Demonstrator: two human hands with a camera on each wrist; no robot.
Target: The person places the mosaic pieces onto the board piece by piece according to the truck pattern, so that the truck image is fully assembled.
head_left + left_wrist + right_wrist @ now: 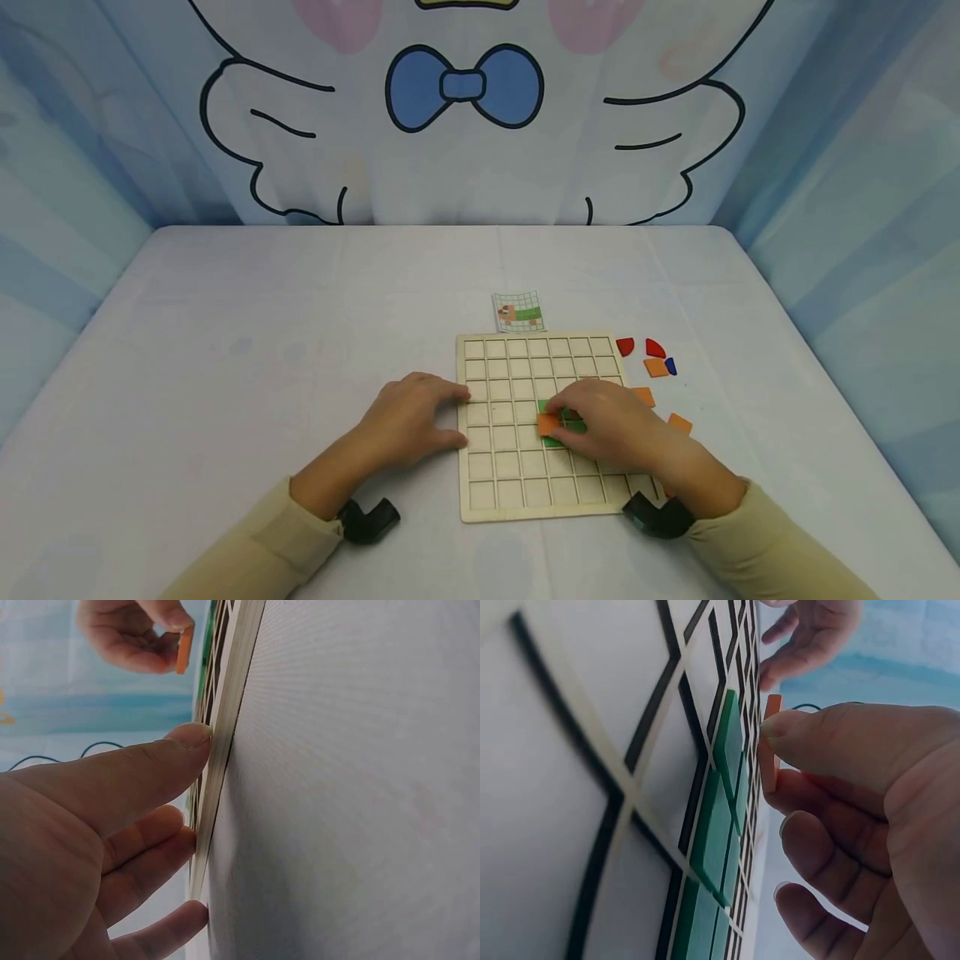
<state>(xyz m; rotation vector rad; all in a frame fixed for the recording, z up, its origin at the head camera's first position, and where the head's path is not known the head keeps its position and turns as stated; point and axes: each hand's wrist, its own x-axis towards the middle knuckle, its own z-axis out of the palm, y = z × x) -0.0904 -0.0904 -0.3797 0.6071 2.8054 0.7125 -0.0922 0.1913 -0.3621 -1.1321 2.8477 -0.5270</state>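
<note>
The wooden grid board (pixel 497 493) lies on the table, with green pieces (pixel 553 442) set in its squares under the right hand. Thumb and fingers of the right hand (pixel 611 423) pinch an orange square (pixel 548 425) just above the board; the right wrist view shows this orange piece (pixel 770 742) tilted on edge beside the green pieces (pixel 712 825). At the board's left edge (pixel 219 750), the left hand (pixel 408 421) touches with its thumb and fingertips, fingers relaxed and spread. Part of the green area is hidden by the right hand.
A small pattern card (pixel 519 312) showing a green and orange figure stands behind the board. To the board's right lie red pieces (pixel 655 348), orange squares (pixel 680 423) and a blue piece (pixel 671 366). A printed curtain surrounds the table.
</note>
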